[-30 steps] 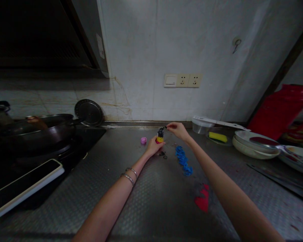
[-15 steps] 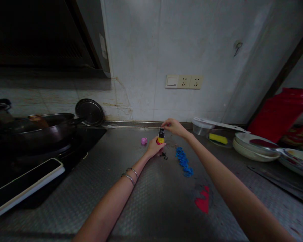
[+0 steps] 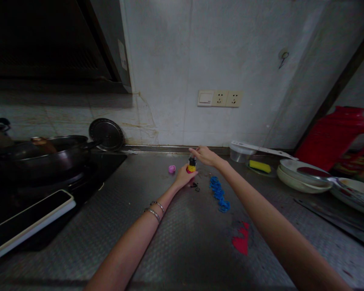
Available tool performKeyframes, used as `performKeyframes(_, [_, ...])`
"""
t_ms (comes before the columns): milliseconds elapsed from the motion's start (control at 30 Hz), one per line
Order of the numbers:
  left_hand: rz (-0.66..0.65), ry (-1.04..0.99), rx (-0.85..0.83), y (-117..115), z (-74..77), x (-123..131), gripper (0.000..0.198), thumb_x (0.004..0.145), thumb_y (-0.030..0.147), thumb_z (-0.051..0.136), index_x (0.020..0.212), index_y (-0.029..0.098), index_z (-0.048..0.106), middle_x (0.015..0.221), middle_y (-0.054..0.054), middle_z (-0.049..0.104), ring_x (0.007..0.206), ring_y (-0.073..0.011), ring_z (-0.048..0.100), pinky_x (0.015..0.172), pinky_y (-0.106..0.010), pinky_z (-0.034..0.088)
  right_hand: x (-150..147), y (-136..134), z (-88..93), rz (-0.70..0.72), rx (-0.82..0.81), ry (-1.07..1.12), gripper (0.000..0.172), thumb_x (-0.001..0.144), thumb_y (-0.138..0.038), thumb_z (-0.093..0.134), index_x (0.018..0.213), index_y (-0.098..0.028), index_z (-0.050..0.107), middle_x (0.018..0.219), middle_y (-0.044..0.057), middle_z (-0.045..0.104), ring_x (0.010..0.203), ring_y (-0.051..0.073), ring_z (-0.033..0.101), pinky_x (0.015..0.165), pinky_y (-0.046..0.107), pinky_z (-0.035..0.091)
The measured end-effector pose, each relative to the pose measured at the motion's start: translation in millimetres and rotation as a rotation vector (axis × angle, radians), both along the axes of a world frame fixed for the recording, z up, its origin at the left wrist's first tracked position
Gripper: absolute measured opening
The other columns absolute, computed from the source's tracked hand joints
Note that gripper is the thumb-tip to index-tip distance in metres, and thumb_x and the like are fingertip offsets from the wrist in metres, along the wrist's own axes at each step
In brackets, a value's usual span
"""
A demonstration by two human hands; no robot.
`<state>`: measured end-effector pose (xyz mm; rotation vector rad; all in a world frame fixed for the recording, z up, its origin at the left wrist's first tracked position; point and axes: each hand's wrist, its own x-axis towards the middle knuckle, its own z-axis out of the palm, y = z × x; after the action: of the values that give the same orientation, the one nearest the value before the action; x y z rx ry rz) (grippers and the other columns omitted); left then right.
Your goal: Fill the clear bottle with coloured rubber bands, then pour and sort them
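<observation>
My left hand [image 3: 184, 176] is closed around the base of a small upright bottle [image 3: 191, 165] wrapped in yellow, red and black bands, standing on the steel counter [image 3: 182, 242]. Just above the bottle's top, my right hand [image 3: 205, 155] pinches something small and dark that I cannot make out. A few black bands [image 3: 195, 186] lie right beside my left hand. A heap of blue bands [image 3: 218, 193] lies to the right, under my right forearm. A small pink cap [image 3: 171, 168] sits to the left of the bottle.
A dark pan [image 3: 48, 151] and a lid [image 3: 106, 135] stand on the stove at left, a phone-like slab [image 3: 27, 224] in front. At right are a clear tub [image 3: 240, 153], yellow sponge [image 3: 260, 165], stacked plates [image 3: 303, 178] and a red jug [image 3: 339, 135]. A red mark [image 3: 240, 241] is on the counter.
My right hand has come left and down from beside the bottle to just over its top. The left hand and the bottle have stayed in place.
</observation>
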<state>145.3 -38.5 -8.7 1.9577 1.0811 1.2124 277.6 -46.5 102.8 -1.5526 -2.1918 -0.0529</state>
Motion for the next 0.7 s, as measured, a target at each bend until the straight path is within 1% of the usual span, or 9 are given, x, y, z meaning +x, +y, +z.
performKeyframes(100, [-0.001,-0.001,-0.008,0.2,0.1,0.4,0.030,0.065,0.030,0.064,0.089,0.012,0.059,0.080,-0.004,0.062,0.070,-0.0140,0.054,0.063,-0.023,0.039,-3.7,-0.4,-1.5,-0.033,-0.015,-0.050,0.069,0.084,-0.062,0.022,0.072,-0.012,0.068,0.090,0.016,0.061,0.088,0.022,0.055,0.081,0.030,0.037])
performKeyframes(200, [0.004,0.007,-0.008,1.7,-1.2,0.9,0.031,0.065,0.031,0.065,0.089,0.012,0.059,0.079,-0.004,0.062,0.070,-0.0140,0.054,0.064,-0.023,0.039,-3.9,-0.9,-2.6,0.002,-0.006,-0.084,0.067,0.084,-0.061,0.023,0.070,-0.013,0.068,0.086,0.015,0.060,0.090,0.022,0.054,0.084,0.031,0.036])
performKeyframes(300, [0.006,0.003,-0.007,2.6,-2.4,1.1,0.032,0.065,0.032,0.065,0.089,0.012,0.059,0.080,-0.004,0.063,0.070,-0.0139,0.054,0.064,-0.023,0.040,0.0,-5.4,0.8,0.028,0.107,-0.066,0.059,0.087,-0.054,0.028,0.075,-0.014,0.069,0.083,0.013,0.058,0.089,0.022,0.052,0.086,0.033,0.035])
performKeyframes(433, [-0.001,-0.002,-0.028,2.2,-1.9,0.9,0.031,0.064,0.032,0.065,0.088,0.012,0.059,0.080,-0.003,0.062,0.070,-0.0135,0.054,0.065,-0.023,0.040,10.5,-18.7,5.4,0.013,0.323,0.065,0.042,0.087,-0.043,0.038,0.078,-0.017,0.070,0.082,0.010,0.054,0.089,0.021,0.049,0.085,0.035,0.035])
performKeyframes(500, [-0.001,-0.007,-0.032,2.0,-1.5,1.0,0.031,0.064,0.031,0.065,0.088,0.012,0.059,0.080,-0.004,0.062,0.070,-0.0133,0.054,0.065,-0.023,0.041,16.5,-27.5,0.8,0.025,0.351,0.137,0.033,0.084,-0.038,0.045,0.076,-0.016,0.068,0.079,0.008,0.054,0.085,0.020,0.050,0.081,0.033,0.037])
performKeyframes(567, [-0.002,-0.014,-0.028,2.8,-1.9,1.4,0.032,0.064,0.031,0.065,0.090,0.012,0.059,0.080,-0.004,0.062,0.070,-0.0132,0.054,0.065,-0.023,0.041,21.6,-36.7,-10.5,0.101,0.282,0.173,0.025,0.081,-0.033,0.050,0.075,-0.015,0.067,0.077,0.006,0.056,0.079,0.017,0.051,0.075,0.030,0.040])
performKeyframes(633, [-0.015,-0.020,-0.027,4.7,-3.5,2.1,0.033,0.065,0.032,0.065,0.090,0.012,0.059,0.080,-0.004,0.062,0.070,-0.0130,0.054,0.064,-0.022,0.041,25.2,-45.3,-27.2,0.220,0.139,0.164,0.020,0.077,-0.031,0.054,0.076,-0.015,0.067,0.077,0.005,0.057,0.074,0.015,0.053,0.070,0.027,0.040])
performKeyframes(700, [-0.022,-0.017,-0.037,7.1,-5.8,2.8,0.033,0.065,0.033,0.064,0.090,0.011,0.059,0.080,-0.004,0.062,0.069,-0.0127,0.054,0.062,-0.022,0.041,27.0,-51.9,-45.4,0.298,-0.026,0.147,0.021,0.074,-0.032,0.058,0.083,-0.016,0.068,0.079,0.004,0.059,0.072,0.014,0.053,0.067,0.025,0.041])
